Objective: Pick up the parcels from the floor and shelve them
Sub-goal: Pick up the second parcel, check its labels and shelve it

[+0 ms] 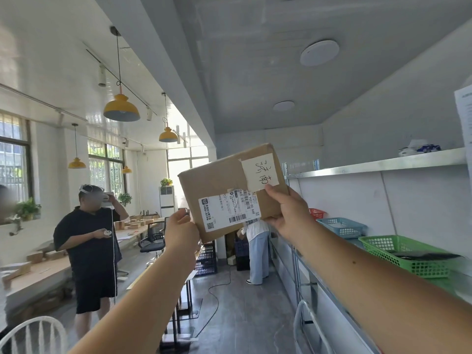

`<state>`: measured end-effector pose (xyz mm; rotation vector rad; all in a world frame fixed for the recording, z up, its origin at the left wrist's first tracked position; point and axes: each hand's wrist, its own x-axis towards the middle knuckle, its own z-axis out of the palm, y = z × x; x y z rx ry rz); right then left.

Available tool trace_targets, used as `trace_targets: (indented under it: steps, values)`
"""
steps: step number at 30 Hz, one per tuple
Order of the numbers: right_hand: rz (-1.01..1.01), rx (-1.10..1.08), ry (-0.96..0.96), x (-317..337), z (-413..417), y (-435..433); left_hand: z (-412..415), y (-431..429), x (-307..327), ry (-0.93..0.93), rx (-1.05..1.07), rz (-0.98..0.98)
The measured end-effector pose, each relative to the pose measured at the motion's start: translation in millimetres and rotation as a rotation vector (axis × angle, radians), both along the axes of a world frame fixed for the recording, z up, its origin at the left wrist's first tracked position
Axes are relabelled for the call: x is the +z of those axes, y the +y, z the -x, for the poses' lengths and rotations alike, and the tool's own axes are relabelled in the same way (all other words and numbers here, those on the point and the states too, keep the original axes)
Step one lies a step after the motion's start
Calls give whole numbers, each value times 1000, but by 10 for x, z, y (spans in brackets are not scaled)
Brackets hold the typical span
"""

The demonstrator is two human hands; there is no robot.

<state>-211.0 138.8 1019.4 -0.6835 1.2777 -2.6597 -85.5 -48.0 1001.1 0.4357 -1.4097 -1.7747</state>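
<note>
head | both hands (left [181, 232], right [290, 213]) hold parcel [229, 185] aloft | metal shelf [378, 164] right, green basket [408, 255]

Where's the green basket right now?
The green basket sits on the shelf unit at the right of the head view, nearest the camera, just in front of the blue basket.

You raise both bare arms forward and up. Your left hand [181, 229] grips the lower left corner of the parcel [224, 180]; your right hand [290, 213] clamps its right edge, thumb on top.
</note>
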Motion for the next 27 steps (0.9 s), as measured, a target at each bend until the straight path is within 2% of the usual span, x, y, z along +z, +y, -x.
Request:
trace_targets:
  steps: [4,6,8,10,12,16,20,23,27]
  values:
    - [11,-22,0,-16,60,65,-93,39,105,54,-36,308]
    - [38,-25,-10,-22,104,98,-106,11,98,29,-24,557]
    - [72,-17,-18,-23,140,113,-63,-54,82,-74,91,850]
    - [103,-18,-31,-21,154,112,-27,-87,107,-101,108,956]
    - [128,-29,-26,-29,169,102,9,-107,112,-73,88,977]
    - [187,-29,-35,-27,152,55,-36,-69,86,12,-33,895]
    - [164,93,-66,-59,5,-36,-128,99,69,179,-218,616]
    - [145,123,-68,-95,-43,-90,-142,117,75,220,-149,439]
    - [137,211,-61,-103,-198,-174,-213,114,88,283,-156,65]
